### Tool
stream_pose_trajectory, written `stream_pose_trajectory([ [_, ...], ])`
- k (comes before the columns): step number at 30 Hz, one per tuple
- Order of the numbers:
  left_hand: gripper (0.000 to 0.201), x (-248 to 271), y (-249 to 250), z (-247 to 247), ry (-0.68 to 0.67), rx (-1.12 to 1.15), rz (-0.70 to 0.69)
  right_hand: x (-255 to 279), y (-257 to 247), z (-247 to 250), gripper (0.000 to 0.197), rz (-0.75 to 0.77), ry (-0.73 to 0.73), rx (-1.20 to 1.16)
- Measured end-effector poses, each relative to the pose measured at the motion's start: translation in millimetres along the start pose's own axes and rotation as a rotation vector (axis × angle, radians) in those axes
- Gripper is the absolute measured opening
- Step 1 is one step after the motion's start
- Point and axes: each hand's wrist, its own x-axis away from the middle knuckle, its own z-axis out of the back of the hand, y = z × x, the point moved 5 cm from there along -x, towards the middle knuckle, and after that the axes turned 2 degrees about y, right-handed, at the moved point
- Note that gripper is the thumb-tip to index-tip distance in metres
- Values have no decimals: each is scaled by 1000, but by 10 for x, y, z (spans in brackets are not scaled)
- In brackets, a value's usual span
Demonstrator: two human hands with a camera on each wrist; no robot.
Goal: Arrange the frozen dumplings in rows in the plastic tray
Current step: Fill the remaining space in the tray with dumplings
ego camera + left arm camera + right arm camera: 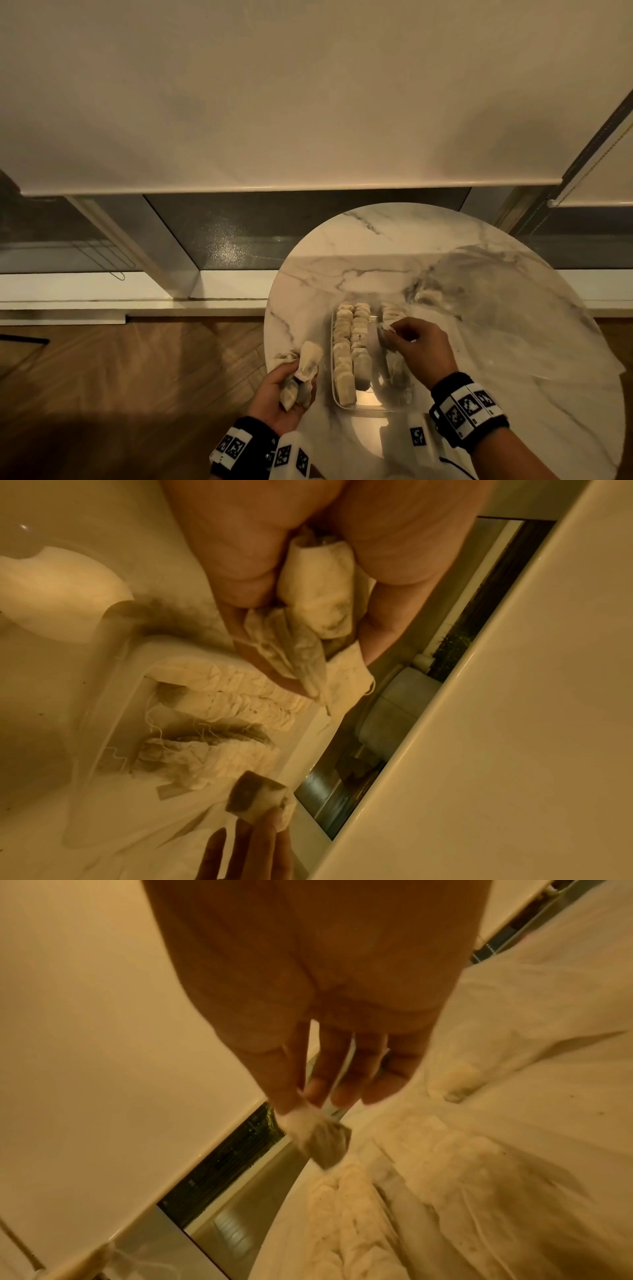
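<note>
Dumplings stand in close rows inside the clear plastic tray, which lies on the round marble table in the lower middle of the head view. Two long rows fill the left part of the tray, and a third row on the right side is partly hidden behind the right hand. In the left wrist view these pieces look like small paper pouches with thin strings.

The right hand is above the right part of the tray. Its thumb and first finger pinch one dumpling by the top edge, and the piece hangs under the fingertips in the right wrist view; the other fingers are almost straight.

The left hand is at the left edge of the table, just beside the tray. Its fingers are curled around a bunch of dumplings, and some of them stick out beyond the fingers.

A crumpled thin plastic sheet lies on the table at the right of the tray.
</note>
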Motion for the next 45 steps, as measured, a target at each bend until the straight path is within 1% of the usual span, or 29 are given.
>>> stream_pose_trajectory([
  [1, 30, 15, 5, 1, -2, 7, -3, -25, 21, 12, 10, 6, 49, 12],
  [2, 31, 20, 7, 8, -3, 10, -5, -42, 37, 3, 12, 0, 43, 37],
  [3, 30, 26, 7, 14, -6, 17, -5, -51, 59, -36, 14, -14, -17, 85],
  [4, 30, 32, 8, 20, -8, 26, -7, -56, 86, -92, 15, -27, -109, 145],
  [5, 30, 40, 11, 18, -9, 37, -9, -54, 108, -139, 13, -37, -184, 198],
  [6, 29, 46, 12, 22, -8, 47, -13, -55, 123, -170, 9, -43, -223, 220],
  [8, 29, 51, 15, 30, 0, 58, -22, -76, 140, -182, 3, -27, -198, 205],
  [10, 29, 57, 18, 46, 13, 63, -31, -89, 148, -197, 5, -29, -177, 214],
  [11, 30, 60, 20, 54, 17, 64, -34, -86, 159, -225, 7, -31, -209, 254],
  [13, 30, 64, 20, 69, 22, 72, -36, -79, 244, -317, 11, -67, -330, 359],
  [16, 33, 55, 32, 114, 44, 88, -37, -52, 423, -463, 4, -241, -530, 337],
  [17, 35, 52, 36, 121, 43, 93, -34, -34, 464, -502, 3, -281, -573, 334],
  [18, 36, 52, 38, 133, 41, 97, -29, -23, 490, -543, 5, -288, -602, 360],
  [21, 36, 52, 46, 169, 36, 102, -17, -30, 572, -646, 6, -328, -584, 408],
  [25, 37, 60, 64, 193, 35, 102, -23, -103, 695, -738, 14, -371, -466, 426],
  [28, 34, 75, 87, 194, 48, 98, -36, -142, 700, -768, 12, -359, -411, 444],
  [34, 30, 77, 98, 197, 59, 88, -35, -173, 709, -843, 12, -415, -391, 350],
  [38, 35, 59, 95, 206, 61, 92, -31, -189, 719, -861, 10, -428, -388, 317],
  [42, 35, 53, 84, 193, 55, 89, -18, -188, 727, -844, 18, -478, -378, 243],
  [45, 32, 67, 70, 153, 43, 87, -9, -195, 760, -824, 23, -480, -371, 237],
])
